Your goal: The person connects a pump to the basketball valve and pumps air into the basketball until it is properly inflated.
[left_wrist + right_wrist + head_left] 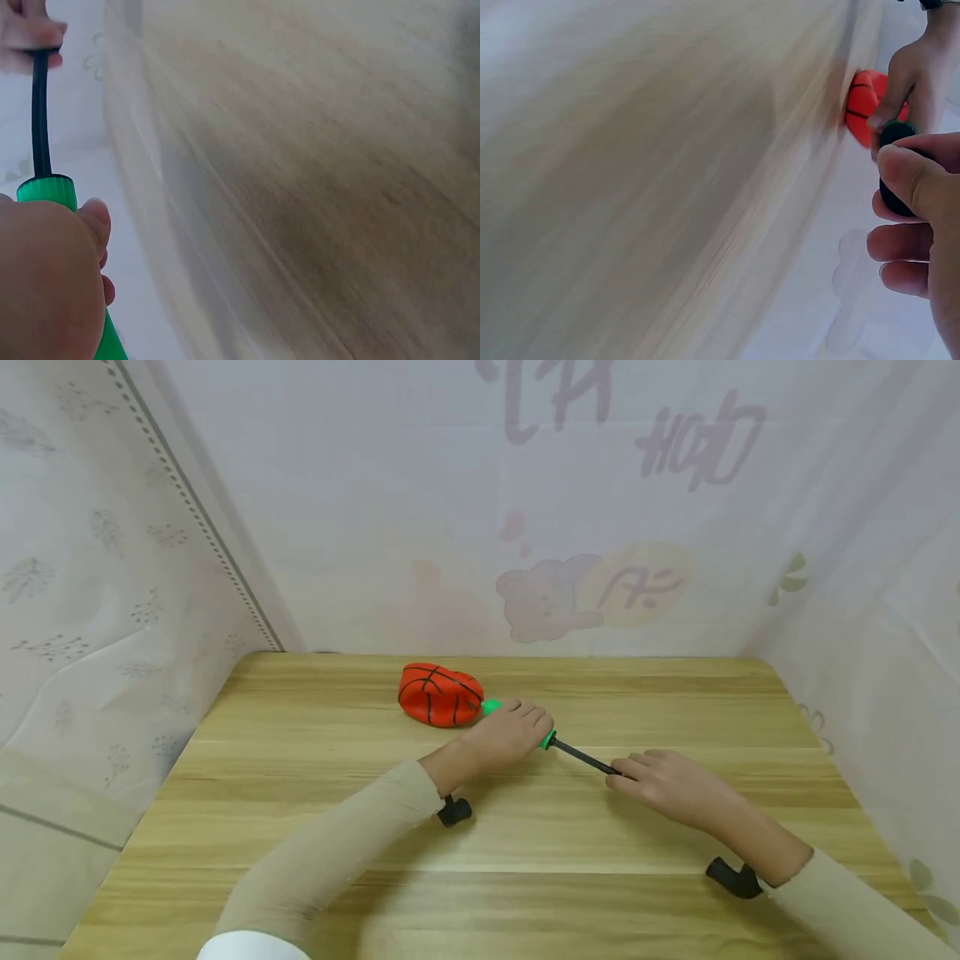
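Note:
A red ball (438, 696) with black basketball lines lies at the back of the table, dented and only partly full. Joined to its right side is a hand pump with a green barrel (491, 706) and a black rod (585, 755) drawn well out. My left hand (510, 732) wraps round the barrel; in the left wrist view its green end collar (46, 191) shows past the fingers. The right hand (667, 785) pinches the black handle (892, 187) at the rod's far end between thumb and fingers. Most of the barrel is hidden under the left hand.
The wooden table (525, 910) runs back to a pale printed cloth wall (360, 527). More cloth hangs at the left and right sides. A black wrist-camera mount (454, 812) sits under the left wrist, another mount (735, 878) under the right.

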Motion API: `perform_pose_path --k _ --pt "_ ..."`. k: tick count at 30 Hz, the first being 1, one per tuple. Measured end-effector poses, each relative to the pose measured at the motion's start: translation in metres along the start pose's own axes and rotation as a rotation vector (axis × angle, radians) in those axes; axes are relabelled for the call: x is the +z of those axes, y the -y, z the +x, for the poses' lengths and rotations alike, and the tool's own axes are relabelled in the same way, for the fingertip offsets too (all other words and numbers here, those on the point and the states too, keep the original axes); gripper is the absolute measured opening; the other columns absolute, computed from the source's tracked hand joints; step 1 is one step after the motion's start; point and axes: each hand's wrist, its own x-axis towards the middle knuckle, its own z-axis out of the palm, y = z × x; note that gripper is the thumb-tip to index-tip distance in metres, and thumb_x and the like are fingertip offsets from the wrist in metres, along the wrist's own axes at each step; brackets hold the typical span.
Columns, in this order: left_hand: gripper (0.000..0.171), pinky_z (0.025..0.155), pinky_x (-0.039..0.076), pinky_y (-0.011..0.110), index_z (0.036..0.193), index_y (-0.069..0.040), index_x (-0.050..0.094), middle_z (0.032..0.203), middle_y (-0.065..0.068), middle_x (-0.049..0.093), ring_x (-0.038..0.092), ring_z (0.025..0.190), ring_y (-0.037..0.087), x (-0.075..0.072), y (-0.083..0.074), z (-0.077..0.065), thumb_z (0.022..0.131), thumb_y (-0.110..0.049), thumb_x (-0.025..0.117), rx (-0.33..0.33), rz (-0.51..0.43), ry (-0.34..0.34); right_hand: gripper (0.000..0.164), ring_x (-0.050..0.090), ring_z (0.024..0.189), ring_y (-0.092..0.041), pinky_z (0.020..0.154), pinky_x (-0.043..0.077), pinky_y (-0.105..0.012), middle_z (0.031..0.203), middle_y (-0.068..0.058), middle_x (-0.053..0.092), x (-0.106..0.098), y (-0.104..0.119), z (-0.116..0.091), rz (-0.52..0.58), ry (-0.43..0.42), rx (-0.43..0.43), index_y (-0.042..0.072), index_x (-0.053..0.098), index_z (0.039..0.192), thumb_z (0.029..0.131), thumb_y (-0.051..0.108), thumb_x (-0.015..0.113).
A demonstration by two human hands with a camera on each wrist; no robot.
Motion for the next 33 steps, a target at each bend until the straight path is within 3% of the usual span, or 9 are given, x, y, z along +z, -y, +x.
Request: perform_pose_path --k 4,7,10,14,22,23,26,30,33 --pt "0.016 0.099 0.042 0.034 0.12 -0.011 0.052 0.119 0.002 0.056 0.053 0.114 0.019 0.0 -0.002 0.002 0.11 -0.016 0.041 -0.005 0.021 -0.01 0.058 0.06 0.067 -0.014 0.056 0.05 -0.024 0.089 -0.005 0.066 0.01 -0.006 0.019 -0.002 0.034 -0.024 0.007 0.066 0.098 0.113 0.017 0.01" --pt "0.017 0.1 0.043 0.034 0.121 -0.011 0.052 0.12 0.002 0.057 0.053 0.114 0.019 0.0 -0.003 0.002 0.11 -0.02 0.043 -0.016 0.029 -0.01 0.039 0.057 0.065 -0.013 0.056 0.048 -0.022 0.087 -0.005 0.066 0.018 -0.011 0.034 0.004 0.042 -0.026 0.007 0.066 0.097 0.113 0.011 0.031" --pt "0.019 0.101 0.043 0.035 0.123 -0.01 0.052 0.122 0.003 0.057 0.053 0.114 0.019 -0.002 -0.003 0.002 0.11 -0.02 0.043 -0.022 0.03 0.002 0.006 0.048 0.061 -0.01 0.054 0.041 -0.019 0.081 -0.003 0.063 0.021 -0.015 0.049 0.013 0.04 -0.02 0.007 0.066 0.094 0.099 0.005 0.064" --pt "0.018 0.103 0.042 0.037 0.124 -0.01 0.051 0.124 0.004 0.055 0.052 0.117 0.02 -0.002 -0.004 0.002 0.111 -0.017 0.041 -0.026 0.016 0.016 0.021 0.038 0.058 -0.009 0.053 0.034 -0.018 0.076 -0.001 0.06 0.025 -0.018 0.059 0.0 0.043 -0.011 0.008 0.066 0.091 0.079 0.002 0.083" --pt "0.015 0.101 0.044 0.037 0.122 -0.01 0.05 0.122 0.003 0.056 0.053 0.116 0.02 -0.003 0.0 0.0 0.109 -0.016 0.046 -0.036 -0.015 0.001 0.025 0.054 0.061 -0.013 0.055 0.046 -0.022 0.085 -0.005 0.065 0.022 -0.017 0.05 -0.003 0.044 -0.006 0.006 0.067 0.094 0.076 0.001 0.084" --pt "0.016 0.1 0.044 0.036 0.122 -0.01 0.051 0.122 0.003 0.056 0.053 0.115 0.02 -0.003 0.0 0.0 0.109 -0.016 0.046 -0.034 -0.013 -0.001 0.026 0.055 0.063 -0.013 0.056 0.047 -0.023 0.087 -0.006 0.066 0.019 -0.016 0.046 0.001 0.045 -0.007 0.006 0.066 0.095 0.077 0.001 0.084" --pt "0.016 0.098 0.044 0.035 0.122 -0.01 0.051 0.12 0.002 0.057 0.053 0.114 0.018 -0.004 0.002 -0.001 0.109 -0.015 0.044 -0.028 -0.007 -0.002 0.003 0.058 0.064 -0.015 0.056 0.049 -0.024 0.09 -0.007 0.065 0.012 -0.012 0.03 0.003 0.029 -0.013 0.005 0.064 0.096 0.099 0.005 0.063" --pt "0.017 0.098 0.044 0.034 0.123 -0.011 0.051 0.12 0.002 0.056 0.052 0.113 0.018 -0.006 0.004 -0.004 0.109 -0.015 0.043 -0.028 0.014 0.01 0.047 0.057 0.06 -0.014 0.052 0.048 -0.024 0.086 -0.006 0.062 0.004 -0.006 0.012 0.007 -0.037 -0.018 0.006 0.062 0.093 0.113 0.015 0.02" --pt "0.017 0.098 0.043 0.034 0.123 -0.011 0.051 0.12 0.001 0.056 0.052 0.114 0.017 -0.005 0.006 -0.006 0.109 -0.013 0.042 -0.032 0.029 0.019 0.05 0.055 0.06 -0.014 0.051 0.047 -0.023 0.085 -0.005 0.061 0.001 -0.004 0.004 0.004 -0.059 -0.031 0.007 0.063 0.093 0.113 0.016 0.018"
